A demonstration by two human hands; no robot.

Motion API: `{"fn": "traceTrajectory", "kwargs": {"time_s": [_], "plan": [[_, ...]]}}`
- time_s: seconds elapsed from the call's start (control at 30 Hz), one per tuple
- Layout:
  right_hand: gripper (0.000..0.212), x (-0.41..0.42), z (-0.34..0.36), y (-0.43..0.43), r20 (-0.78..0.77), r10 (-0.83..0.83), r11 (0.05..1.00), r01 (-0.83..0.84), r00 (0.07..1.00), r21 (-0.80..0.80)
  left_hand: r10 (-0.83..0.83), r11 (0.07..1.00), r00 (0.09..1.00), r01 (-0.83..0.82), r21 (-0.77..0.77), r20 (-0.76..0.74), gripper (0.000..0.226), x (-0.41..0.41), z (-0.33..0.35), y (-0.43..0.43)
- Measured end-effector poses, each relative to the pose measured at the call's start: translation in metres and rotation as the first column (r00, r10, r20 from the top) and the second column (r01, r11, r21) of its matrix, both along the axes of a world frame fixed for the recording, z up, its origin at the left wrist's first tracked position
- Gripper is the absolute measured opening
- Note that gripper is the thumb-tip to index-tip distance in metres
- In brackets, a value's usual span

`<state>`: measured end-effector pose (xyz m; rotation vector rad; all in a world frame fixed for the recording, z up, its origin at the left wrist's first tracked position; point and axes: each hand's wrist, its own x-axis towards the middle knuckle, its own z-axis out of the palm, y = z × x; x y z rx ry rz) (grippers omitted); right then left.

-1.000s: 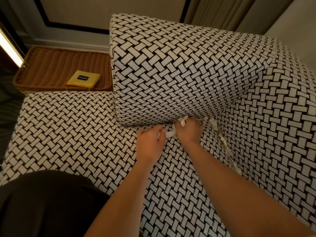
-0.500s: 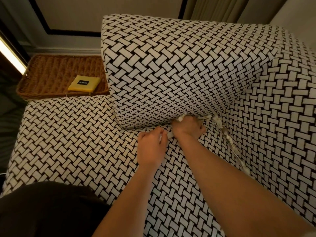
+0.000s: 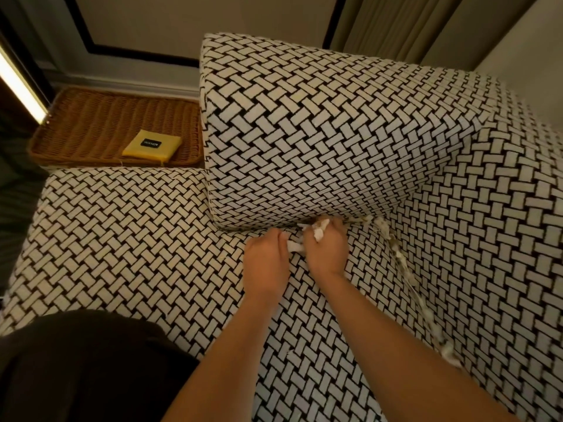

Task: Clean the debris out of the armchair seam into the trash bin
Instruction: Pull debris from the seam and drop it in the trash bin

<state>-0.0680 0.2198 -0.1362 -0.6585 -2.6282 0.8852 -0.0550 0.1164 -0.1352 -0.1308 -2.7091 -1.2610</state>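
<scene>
Right hand curled round a wad of white scraps at the seam under the armchair cushion; left hand pinches a loose end beside it. Early stage, I'd say: debris trail lines the whole side seam. No trash bin in view. Wicker tray off left, yellow packet inside. Nothing blocking.

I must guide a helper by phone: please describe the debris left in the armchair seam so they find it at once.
Start at the black-and-white woven armchair, then find the seam where its seat meets the right side panel. The debris lies along that seam as a thin, ragged line of whitish scraps, irregular unlike the neat woven rectangles around it.
</scene>
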Motion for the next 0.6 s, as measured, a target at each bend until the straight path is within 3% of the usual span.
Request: {"fn": "traceTrajectory", "kwargs": {"time_s": [0.17, 0.23, 0.4, 0.5, 0.6], "plan": [[0.003, 0.021, 0.010, -0.011, -0.046, 0.005, 0.974, -0.015, 0.999, -0.226, 0.077, 0.977, 0.994, -0.092, 0.193, 0.083, 0.029, 0.006, 0.007, -0.009], [0.009, 0.029, 0.013, -0.015, -0.058, 0.017, 0.965, -0.031, 0.998, -0.260, 0.072, 0.962, 0.987, -0.107, 0.251, 0.143, 0.030, 0.010, 0.011, -0.013], [0.014, 0.054, 0.017, -0.032, -0.067, -0.002, 0.941, -0.020, 0.998, -0.338, 0.091, 0.946, 0.954, -0.173, 0.276, 0.285, 0.031, 0.023, 0.025, -0.025], [0.018, 0.069, 0.022, -0.048, -0.055, 0.046, 0.951, -0.061, 0.997, -0.304, 0.079, 0.949, 0.888, -0.205, 0.237, 0.453, 0.030, 0.017, 0.035, -0.044], [0.019, 0.078, 0.036, -0.063, -0.050, 0.054, 0.927, -0.068, 0.997, -0.369, 0.059, 0.947, 0.839, -0.219, 0.236, 0.540, 0.035, 0.015, 0.052, -0.064]]}}
